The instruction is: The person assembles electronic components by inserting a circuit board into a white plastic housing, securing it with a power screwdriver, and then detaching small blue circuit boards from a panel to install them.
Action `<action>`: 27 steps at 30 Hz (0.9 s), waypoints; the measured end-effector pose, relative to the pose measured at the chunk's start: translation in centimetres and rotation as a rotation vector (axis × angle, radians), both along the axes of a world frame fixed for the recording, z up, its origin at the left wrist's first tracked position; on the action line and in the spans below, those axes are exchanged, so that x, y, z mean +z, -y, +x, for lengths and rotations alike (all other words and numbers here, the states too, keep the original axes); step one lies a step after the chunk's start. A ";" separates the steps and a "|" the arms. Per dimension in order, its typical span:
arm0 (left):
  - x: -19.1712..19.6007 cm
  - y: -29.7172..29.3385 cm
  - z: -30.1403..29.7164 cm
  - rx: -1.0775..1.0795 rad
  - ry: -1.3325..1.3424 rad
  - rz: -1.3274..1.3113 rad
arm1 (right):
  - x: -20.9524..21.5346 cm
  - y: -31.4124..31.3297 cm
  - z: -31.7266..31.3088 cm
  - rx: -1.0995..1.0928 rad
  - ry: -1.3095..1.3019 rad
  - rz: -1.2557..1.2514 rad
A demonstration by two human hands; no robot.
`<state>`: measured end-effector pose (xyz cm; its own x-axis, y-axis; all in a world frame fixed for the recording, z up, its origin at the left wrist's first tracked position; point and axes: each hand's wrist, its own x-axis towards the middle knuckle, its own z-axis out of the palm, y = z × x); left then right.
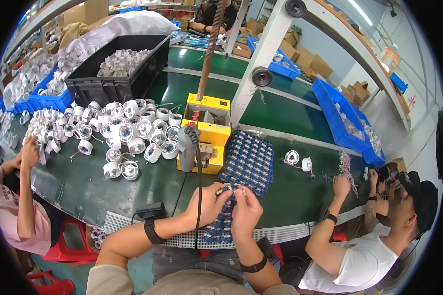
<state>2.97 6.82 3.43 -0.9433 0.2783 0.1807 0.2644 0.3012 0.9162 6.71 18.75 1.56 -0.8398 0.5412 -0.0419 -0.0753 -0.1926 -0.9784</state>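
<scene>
At the table's near edge, my left hand (207, 202) and my right hand (245, 211) pinch a small blue circuit board piece with pale components between their fingertips. Most of that piece is hidden by the fingers. Between and below my hands lies another blue circuit board panel (217, 230). Just beyond my hands rests a stack of blue circuit board sheets (248, 160) set with rows of small components. Left of the stack stands a yellow machine (220, 142) with an open top. A grey handheld tool (186, 150) hangs in front of it on a black cord.
Many white round housings with wires (128, 130) crowd the table (103, 194) to the left. Behind them is a black crate (98, 88) of small white parts. Blue bins (332, 110) stand at the right. Co-workers sit at both sides; one is across the table.
</scene>
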 end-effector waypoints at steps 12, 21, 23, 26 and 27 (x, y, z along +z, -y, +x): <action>-0.8 1.0 -1.8 -0.048 -0.119 -0.076 | 1.4 -2.0 -0.9 0.235 0.023 -0.011; 0.3 1.8 -2.7 0.002 -0.081 0.130 | 0.9 -3.3 -1.1 0.307 0.102 -0.132; 1.0 1.6 -2.4 -0.083 0.145 -0.008 | 0.5 -3.4 -0.9 0.298 0.072 -0.170; 0.9 1.3 -2.3 -0.245 0.116 -0.099 | 0.0 -3.8 -1.0 0.300 0.012 -0.478; 1.0 1.1 -2.4 -0.254 0.117 -0.104 | 0.2 -3.7 -1.2 0.300 0.000 -0.539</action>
